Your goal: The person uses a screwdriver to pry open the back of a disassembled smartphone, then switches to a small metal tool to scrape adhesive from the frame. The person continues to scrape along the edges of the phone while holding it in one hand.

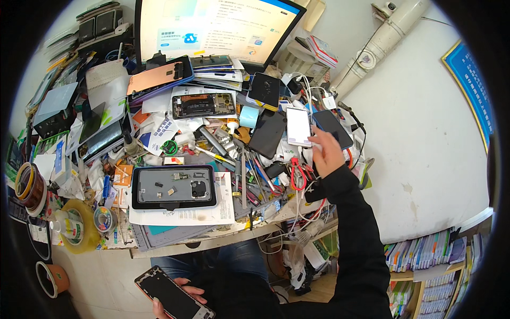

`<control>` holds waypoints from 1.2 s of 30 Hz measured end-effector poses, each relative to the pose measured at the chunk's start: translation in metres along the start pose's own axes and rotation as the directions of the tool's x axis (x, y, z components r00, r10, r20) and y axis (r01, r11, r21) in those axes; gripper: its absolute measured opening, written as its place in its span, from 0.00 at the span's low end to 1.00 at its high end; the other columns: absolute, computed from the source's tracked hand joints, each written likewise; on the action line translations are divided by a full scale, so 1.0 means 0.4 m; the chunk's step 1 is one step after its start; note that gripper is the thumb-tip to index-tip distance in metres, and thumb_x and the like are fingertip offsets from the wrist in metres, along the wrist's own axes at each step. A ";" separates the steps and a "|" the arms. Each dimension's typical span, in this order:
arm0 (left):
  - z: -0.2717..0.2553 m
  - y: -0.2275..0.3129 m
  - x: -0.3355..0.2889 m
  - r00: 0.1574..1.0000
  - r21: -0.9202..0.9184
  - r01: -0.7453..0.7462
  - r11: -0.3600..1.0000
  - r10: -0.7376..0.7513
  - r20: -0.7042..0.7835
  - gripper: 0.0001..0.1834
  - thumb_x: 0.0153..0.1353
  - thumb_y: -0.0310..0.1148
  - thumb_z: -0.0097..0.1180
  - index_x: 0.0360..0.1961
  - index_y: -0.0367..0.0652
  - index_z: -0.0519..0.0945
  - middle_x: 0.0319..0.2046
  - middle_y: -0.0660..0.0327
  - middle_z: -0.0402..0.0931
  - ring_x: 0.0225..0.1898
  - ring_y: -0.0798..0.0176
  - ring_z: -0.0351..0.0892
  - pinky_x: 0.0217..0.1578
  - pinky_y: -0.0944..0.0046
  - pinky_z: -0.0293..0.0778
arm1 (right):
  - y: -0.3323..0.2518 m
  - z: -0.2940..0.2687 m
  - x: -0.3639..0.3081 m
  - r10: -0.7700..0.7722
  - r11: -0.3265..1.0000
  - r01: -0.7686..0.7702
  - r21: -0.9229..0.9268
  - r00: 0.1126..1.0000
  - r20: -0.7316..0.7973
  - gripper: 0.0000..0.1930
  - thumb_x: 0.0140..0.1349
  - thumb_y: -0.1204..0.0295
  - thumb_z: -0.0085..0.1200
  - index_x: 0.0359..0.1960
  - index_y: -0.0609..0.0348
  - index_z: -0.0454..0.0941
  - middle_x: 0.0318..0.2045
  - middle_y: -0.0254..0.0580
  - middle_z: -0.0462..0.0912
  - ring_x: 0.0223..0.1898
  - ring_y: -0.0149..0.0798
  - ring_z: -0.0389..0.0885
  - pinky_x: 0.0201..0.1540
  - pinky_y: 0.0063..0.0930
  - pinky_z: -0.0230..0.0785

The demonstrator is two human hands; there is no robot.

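Low at the front edge, my left hand [192, 290] grips a dark phone frame [172, 293] with an orange-edged rim, fingers on one side and thumb on the other. My right hand [328, 153] reaches over the desk's right part, its fingers apart and holding nothing. Its fingertips are at the lower right corner of a white phone [298, 126] with a bright blank screen; whether they touch it I cannot tell. A cable leads to that phone's lower end. On the left half of the desk, a grey phone back cover [174, 187] lies in a dark tray with several small parts on it.
A lit monitor [212, 26] stands at the back. An opened phone [204, 106] with exposed innards lies before it. Black phones [267, 133] and tools crowd the middle. Red-handled pliers [297, 175] lie near the right forearm. Tape rolls [79, 226] stand at the left edge.
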State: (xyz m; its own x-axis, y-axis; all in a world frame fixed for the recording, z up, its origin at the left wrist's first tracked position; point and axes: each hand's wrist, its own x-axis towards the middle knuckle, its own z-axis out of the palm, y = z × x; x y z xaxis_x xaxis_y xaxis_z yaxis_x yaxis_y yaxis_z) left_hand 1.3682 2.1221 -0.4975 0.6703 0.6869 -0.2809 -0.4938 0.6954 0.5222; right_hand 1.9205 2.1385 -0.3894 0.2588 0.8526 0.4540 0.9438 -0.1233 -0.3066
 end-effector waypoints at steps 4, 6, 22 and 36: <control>0.000 -0.006 0.004 0.999 0.008 0.009 1.000 -0.010 0.037 0.54 0.63 0.72 0.49 0.69 0.30 0.63 0.53 0.34 0.79 0.45 0.43 0.85 0.45 0.50 0.84 | -0.029 0.026 0.000 -0.082 0.995 0.083 -0.063 0.996 0.021 0.27 0.62 0.81 0.51 0.65 0.62 0.73 0.47 0.45 0.88 0.59 0.55 0.78 0.67 0.49 0.65; -0.004 -0.005 0.004 0.999 -0.013 0.021 1.000 -0.020 0.040 0.54 0.63 0.72 0.49 0.69 0.30 0.63 0.53 0.34 0.79 0.45 0.43 0.85 0.45 0.50 0.84 | -0.020 0.032 0.000 -0.056 0.996 0.059 -0.068 0.997 0.052 0.26 0.63 0.80 0.51 0.66 0.61 0.73 0.48 0.44 0.89 0.59 0.54 0.78 0.68 0.49 0.65; 0.001 -0.009 0.002 0.999 0.018 0.037 0.999 -0.037 0.019 0.53 0.63 0.72 0.49 0.69 0.31 0.64 0.53 0.36 0.80 0.45 0.45 0.85 0.45 0.50 0.84 | 0.096 0.056 0.206 0.085 0.993 -0.094 0.075 0.989 0.118 0.37 0.61 0.81 0.46 0.76 0.59 0.61 0.61 0.54 0.83 0.67 0.50 0.76 0.71 0.36 0.63; 0.021 -0.005 0.016 1.000 0.077 -0.003 0.997 0.006 -0.026 0.52 0.65 0.72 0.47 0.69 0.30 0.64 0.52 0.36 0.80 0.44 0.45 0.85 0.44 0.49 0.85 | 0.215 0.163 0.285 -0.030 0.998 0.036 -0.047 0.993 0.113 0.35 0.57 0.77 0.49 0.71 0.60 0.67 0.57 0.49 0.85 0.63 0.56 0.76 0.69 0.43 0.66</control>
State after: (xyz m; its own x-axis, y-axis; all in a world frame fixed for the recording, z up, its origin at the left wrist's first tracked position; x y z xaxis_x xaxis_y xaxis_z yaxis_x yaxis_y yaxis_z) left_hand 1.3782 2.1234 -0.4937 0.6529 0.6960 -0.2989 -0.4522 0.6747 0.5833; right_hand 2.0179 2.2582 -0.4184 0.2054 0.9078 0.3656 0.9611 -0.1166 -0.2503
